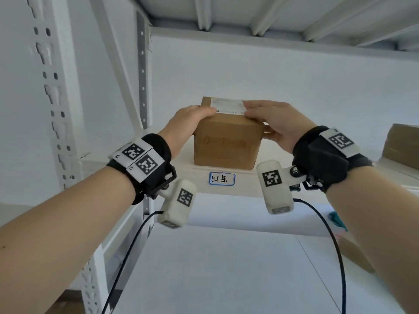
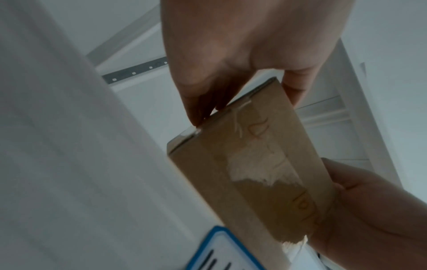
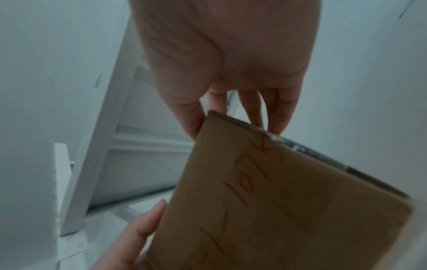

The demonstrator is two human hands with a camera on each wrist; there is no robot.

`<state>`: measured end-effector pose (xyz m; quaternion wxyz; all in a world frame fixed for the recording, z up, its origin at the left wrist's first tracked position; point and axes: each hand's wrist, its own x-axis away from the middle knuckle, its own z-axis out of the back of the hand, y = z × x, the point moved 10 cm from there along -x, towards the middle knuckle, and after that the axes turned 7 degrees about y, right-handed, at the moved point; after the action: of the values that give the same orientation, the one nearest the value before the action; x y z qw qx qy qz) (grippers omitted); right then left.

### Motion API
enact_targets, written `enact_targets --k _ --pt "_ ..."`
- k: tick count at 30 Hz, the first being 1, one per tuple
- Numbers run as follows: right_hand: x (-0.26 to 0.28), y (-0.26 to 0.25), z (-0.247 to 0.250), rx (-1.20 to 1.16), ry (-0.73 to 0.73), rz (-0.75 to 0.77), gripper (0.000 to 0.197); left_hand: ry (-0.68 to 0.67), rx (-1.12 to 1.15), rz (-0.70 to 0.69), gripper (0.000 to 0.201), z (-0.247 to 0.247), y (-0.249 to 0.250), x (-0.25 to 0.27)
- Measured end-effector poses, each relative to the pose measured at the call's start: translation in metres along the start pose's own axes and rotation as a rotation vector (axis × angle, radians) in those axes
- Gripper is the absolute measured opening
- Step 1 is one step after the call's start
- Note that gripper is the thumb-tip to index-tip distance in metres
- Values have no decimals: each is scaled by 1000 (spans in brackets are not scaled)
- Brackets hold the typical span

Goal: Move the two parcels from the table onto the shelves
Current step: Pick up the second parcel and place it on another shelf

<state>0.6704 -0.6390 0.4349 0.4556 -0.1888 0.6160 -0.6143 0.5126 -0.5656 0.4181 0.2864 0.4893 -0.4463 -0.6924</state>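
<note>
So the brown parcel (image 1: 226,141) sits on the white shelf (image 1: 244,186), right above a blue-edged label (image 1: 222,179). Left hand (image 1: 184,130) and right hand (image 1: 275,126) both clamp its sides, fingers over the top.

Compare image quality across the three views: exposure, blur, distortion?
Head view: bright, even light, fairly sharp, wide-angle bowing of the shelf frame; the parcel and the shelf tag show clearly. Left wrist view: dim, grey-blue, soft; left hand in shade, tag blurred. Right wrist view: equally dim, right hand soft, but the parcel's orange writing shows.
</note>
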Motion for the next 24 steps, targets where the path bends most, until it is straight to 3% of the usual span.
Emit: enact_targets --k 4,10,24 --pt "-5 10 -3 -5 37 -37 32 -30 -49 17 50 -2 -11 -5" --pt "-14 12 -5 5 54 -29 33 -23 -66 17 32 -1 -17 -13" --pt "-18 20 -5 23 66 -60 33 23 -73 24 69 -4 -23 -23"
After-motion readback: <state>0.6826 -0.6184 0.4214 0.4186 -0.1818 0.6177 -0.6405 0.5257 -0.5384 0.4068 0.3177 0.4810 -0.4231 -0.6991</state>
